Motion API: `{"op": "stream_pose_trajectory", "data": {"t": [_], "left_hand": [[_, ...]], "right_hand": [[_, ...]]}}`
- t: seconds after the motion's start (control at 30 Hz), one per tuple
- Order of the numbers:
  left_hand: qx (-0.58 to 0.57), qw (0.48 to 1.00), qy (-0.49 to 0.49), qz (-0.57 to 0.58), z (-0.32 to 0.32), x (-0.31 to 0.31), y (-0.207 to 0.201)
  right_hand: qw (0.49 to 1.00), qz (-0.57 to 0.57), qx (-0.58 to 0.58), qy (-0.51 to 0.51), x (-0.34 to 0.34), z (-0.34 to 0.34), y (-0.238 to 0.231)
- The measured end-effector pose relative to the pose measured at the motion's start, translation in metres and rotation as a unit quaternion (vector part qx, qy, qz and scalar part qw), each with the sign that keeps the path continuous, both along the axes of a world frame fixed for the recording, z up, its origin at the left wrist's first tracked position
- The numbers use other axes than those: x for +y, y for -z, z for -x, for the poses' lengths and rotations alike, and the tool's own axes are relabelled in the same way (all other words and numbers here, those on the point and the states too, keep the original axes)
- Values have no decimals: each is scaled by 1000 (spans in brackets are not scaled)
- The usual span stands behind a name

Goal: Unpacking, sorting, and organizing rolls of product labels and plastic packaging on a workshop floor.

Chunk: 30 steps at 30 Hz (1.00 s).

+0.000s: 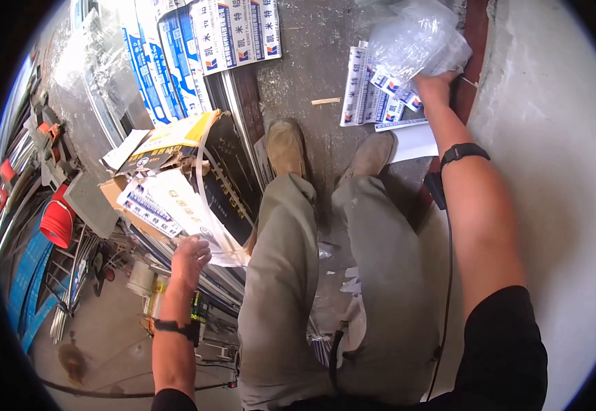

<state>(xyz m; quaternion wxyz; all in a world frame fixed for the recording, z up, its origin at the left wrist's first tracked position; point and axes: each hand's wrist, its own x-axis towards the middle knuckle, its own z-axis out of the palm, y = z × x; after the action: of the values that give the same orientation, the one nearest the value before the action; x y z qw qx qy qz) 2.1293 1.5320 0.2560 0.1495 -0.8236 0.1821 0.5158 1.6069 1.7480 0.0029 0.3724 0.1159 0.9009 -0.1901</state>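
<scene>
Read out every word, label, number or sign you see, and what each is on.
I won't copy wording, but print stands here:
Top sheet: large dark characters, red and blue marks.
Strips by the right hand: similar characters and marks.
Box: black print on yellow, yellow characters on black.
Paper strip on it: dark characters.
Blue packs: fine print, too small.

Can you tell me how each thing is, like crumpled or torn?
Clear plastic: crumpled
Right hand: at the clear plastic, partly hidden
Cardboard box: battered
White sheet: lying partly under the right arm
Left hand: loosely curled, near the cardboard box
Shoes: being worn
Wristbands: strapped on
Red bucket: can't tell whether upright
</scene>
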Motion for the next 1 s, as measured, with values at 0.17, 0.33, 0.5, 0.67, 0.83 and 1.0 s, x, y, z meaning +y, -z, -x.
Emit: {"op": "stream_pose_trajectory", "data": {"t": [0.17, 0.33, 0.5, 0.67, 0.83, 1.0], "left_hand": [[143, 937, 309, 77, 85, 6, -13], [282, 907, 306, 64, 195, -2, 7], [421, 900, 111, -32, 275, 19, 5], [335, 929, 158, 3, 273, 29, -14], [356, 917, 155, 92, 251, 36, -18], [297, 939, 97, 145, 231, 27, -46]], "right_hand": [[987, 106, 119, -8, 13, -20, -10], [894, 375, -177, 166, -31, -103, -140], [879, 407, -231, 90, -39, -154, -201], [927, 330, -158, 86, -38, -138, -193], [960, 166, -58, -218, -40, -143, -198], [972, 205, 48, -107, -3, -104, -160]]}}
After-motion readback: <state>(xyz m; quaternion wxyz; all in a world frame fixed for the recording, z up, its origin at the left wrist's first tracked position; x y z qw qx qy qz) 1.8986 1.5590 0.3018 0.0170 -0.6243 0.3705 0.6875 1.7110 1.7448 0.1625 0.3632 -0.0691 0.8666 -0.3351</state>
